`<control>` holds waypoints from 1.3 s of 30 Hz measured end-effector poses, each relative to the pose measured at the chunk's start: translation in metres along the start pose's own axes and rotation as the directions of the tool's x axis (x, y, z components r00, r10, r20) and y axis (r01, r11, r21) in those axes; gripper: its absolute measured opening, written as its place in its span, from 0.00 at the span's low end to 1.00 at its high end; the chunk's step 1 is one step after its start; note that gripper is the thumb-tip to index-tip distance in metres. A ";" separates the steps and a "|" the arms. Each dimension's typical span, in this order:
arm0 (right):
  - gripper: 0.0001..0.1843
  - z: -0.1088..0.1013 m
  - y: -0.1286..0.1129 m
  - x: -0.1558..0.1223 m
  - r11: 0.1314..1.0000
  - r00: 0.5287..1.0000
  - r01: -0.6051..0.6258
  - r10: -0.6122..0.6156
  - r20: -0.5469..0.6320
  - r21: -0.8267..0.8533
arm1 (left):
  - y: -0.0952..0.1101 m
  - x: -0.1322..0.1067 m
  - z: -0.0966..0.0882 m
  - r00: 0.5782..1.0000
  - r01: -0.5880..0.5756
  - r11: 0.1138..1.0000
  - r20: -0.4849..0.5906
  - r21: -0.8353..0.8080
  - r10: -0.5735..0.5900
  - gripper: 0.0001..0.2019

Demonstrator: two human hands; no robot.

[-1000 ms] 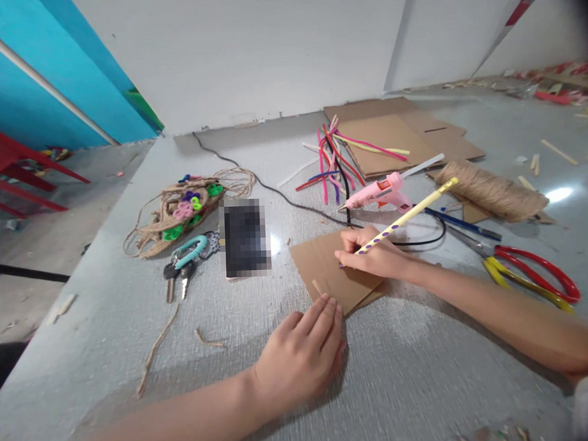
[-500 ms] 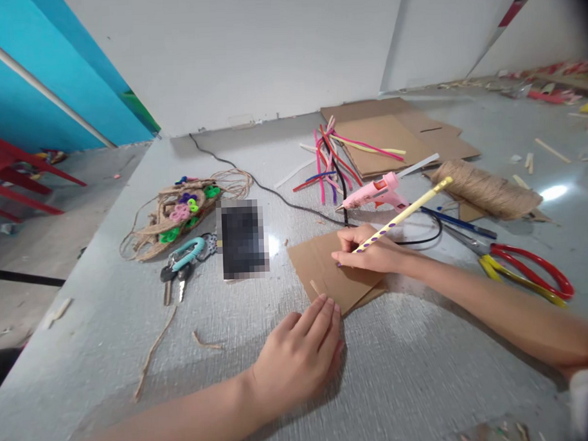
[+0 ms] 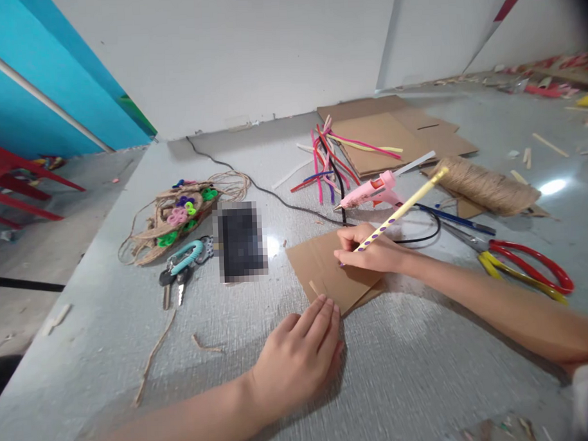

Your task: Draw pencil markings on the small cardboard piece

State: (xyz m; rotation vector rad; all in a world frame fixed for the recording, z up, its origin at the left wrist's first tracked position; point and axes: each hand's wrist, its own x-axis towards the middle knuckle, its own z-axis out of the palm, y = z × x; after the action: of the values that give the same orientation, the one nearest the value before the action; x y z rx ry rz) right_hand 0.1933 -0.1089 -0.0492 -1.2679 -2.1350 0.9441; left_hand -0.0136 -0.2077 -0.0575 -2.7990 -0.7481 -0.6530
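Observation:
A yellow pencil (image 3: 396,215) with purple spots is pinched in my right hand (image 3: 371,248), its upper end leaning to the right. The writing tip is down at a square piece of brown cardboard (image 3: 309,255), mostly hidden by my fingers. My left hand (image 3: 298,349) lies with stretched fingers on the cardboard's near corner, holding nothing. By those fingertips, a short thin tan strip (image 3: 314,288) rests on the cardboard. Another cardboard piece (image 3: 369,297) shows underneath at the right.
Behind my right hand lie a pink glue gun (image 3: 370,191), pipe cleaners (image 3: 325,161) and cardboard sheets (image 3: 392,136). A twine roll (image 3: 490,185) and scissors (image 3: 529,264) are at the right. Keys (image 3: 180,276), a blurred dark object (image 3: 241,241) and a decorated twine piece (image 3: 173,221) lie left.
The camera view has shifted slightly. The pencil's upper end is a little lower, and its tip has moved slightly right across the cardboard. My left hand stays in place.

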 end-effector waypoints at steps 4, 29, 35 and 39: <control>0.14 0.000 0.001 0.000 1.000 1.000 0.010 -0.010 0.000 -0.029 | -0.001 0.000 0.001 1.000 -0.002 1.000 -0.002 -0.002 0.002 0.15; 0.15 0.001 -0.025 0.000 0.950 0.999 0.036 -0.025 -0.040 0.310 | -0.001 -0.001 0.002 1.000 -0.003 1.000 -0.012 -0.002 0.003 0.15; 0.16 0.014 -0.029 -0.004 0.996 0.999 0.044 -0.042 -0.020 0.077 | -0.001 0.000 0.002 1.000 0.001 1.000 -0.022 -0.001 -0.001 0.15; 0.14 0.013 -0.023 -0.002 0.999 0.999 0.038 -0.038 -0.001 -0.010 | -0.001 0.001 0.001 1.000 0.001 1.000 -0.020 -0.009 -0.001 0.15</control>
State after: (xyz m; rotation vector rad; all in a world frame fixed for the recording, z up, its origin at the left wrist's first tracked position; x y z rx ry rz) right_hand 0.1726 -0.1227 -0.0403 -1.2286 -2.1576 0.9175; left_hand -0.0130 -0.2066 -0.0576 -2.7958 -0.7445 -0.6851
